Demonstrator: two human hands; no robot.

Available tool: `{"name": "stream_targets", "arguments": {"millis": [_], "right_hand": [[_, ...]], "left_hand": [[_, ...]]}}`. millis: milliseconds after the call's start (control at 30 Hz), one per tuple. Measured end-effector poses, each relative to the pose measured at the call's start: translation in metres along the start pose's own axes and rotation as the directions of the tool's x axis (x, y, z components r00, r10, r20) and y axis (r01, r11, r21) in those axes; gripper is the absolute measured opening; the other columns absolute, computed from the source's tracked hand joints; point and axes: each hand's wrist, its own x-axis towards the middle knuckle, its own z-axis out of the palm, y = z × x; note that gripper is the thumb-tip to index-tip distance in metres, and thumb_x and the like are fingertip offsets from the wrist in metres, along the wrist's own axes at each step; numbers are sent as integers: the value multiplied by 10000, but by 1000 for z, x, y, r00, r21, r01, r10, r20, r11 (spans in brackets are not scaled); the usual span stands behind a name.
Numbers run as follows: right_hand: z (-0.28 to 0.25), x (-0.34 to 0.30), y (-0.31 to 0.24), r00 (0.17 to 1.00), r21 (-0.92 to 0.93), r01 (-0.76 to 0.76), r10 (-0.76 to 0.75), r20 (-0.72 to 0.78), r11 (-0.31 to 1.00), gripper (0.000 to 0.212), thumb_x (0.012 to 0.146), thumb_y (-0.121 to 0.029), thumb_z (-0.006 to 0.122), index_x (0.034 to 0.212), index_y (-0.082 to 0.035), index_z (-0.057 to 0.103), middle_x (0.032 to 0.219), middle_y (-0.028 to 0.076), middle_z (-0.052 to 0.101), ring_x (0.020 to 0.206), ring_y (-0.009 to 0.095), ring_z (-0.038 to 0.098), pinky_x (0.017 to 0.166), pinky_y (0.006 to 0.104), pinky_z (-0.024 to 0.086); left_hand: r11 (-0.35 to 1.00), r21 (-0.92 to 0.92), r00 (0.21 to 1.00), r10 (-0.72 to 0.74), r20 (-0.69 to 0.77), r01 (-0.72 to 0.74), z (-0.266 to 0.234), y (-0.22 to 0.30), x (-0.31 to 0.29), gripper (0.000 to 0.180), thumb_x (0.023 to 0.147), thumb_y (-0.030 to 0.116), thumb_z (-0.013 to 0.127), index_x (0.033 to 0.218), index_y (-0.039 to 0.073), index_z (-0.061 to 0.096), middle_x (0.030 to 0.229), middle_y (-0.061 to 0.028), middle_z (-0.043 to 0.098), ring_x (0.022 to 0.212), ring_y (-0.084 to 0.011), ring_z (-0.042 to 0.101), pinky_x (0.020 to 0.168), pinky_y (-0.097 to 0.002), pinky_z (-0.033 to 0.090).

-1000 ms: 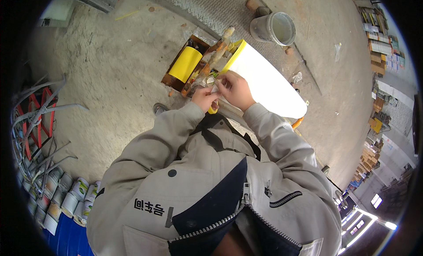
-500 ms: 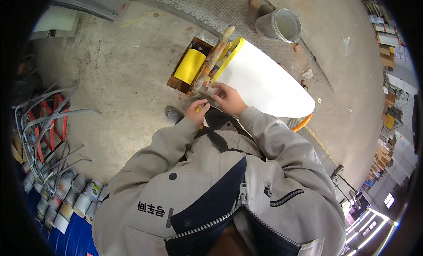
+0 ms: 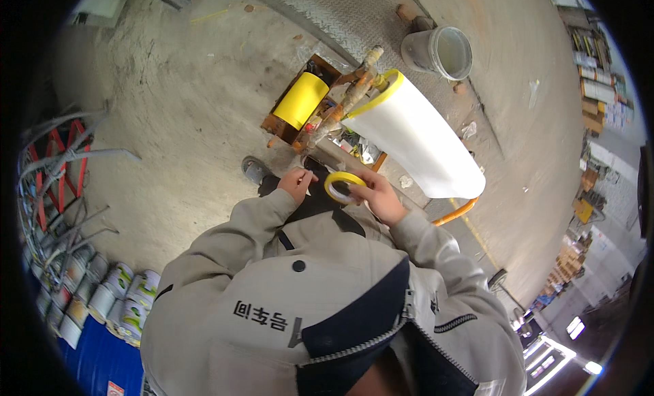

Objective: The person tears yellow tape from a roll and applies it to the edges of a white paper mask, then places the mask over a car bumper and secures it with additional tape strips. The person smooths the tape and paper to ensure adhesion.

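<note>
My right hand (image 3: 381, 196) grips a ring-shaped roll of yellow tape (image 3: 328, 185) in front of my body, fingers on its right side. Left of it, my left hand (image 3: 296, 185) is closed, fingertips pinched together; what they hold, if anything, is too small to make out. Just beyond both hands stands a stained, rusty frame (image 3: 354, 93). It carries a long white rounded piece (image 3: 426, 140) with a yellow edge, stretching off to the right. On the frame's left side, a yellow cylinder (image 3: 302, 100) sits in a brown open box (image 3: 274, 127).
A grey bucket (image 3: 437, 53) stands beyond the white piece, by a metal floor plate (image 3: 327, 18). An orange curved tube (image 3: 455, 213) shows at the near right. At the left are a red and grey metal rack (image 3: 61, 166), several paint cans (image 3: 102, 297) and a blue drum (image 3: 112, 358).
My right hand has drawn back from the frame toward my body and now has the tape roll. Earlier, something yellow showed at my left hand. The white piece looks narrower in view.
</note>
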Motion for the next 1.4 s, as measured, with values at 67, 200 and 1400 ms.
{"name": "stream_targets", "arguments": {"millis": [67, 200, 1400], "right_hand": [[-9, -16, -4, 997, 146, 8, 3, -75, 989, 180, 1107, -162, 614, 1160, 4, 657, 907, 9, 599, 761, 125, 546, 823, 312, 518], [-22, -43, -10, 966, 149, -66, 101, -237, 987, 295, 1135, -268, 538, 978, -26, 599, 779, -11, 428, 710, 140, 426, 799, 341, 478], [-62, -80, 27, 951, -536, -284, 163, -262, 795, 264, 1114, -192, 623, 1264, 16, 687, 916, 24, 681, 838, 101, 623, 765, 290, 515]], "left_hand": [[833, 510, 975, 212, 66, -216, 8, -40, 3, 281, 1012, 108, 662, 1273, 55, 751, 1061, -136, 741, 1042, -307, 717, 956, -443, 581], [490, 677, 780, 592, 205, -549, 36, -89, 38, 422, 851, 52, 694, 1269, 36, 753, 1225, -186, 701, 1192, -360, 673, 1099, -530, 511], [368, 252, 158, 790, -593, -895, 103, -19, 240, 305, 833, 147, 899, 1043, 50, 699, 917, -140, 668, 880, -400, 652, 770, -485, 520]]}}
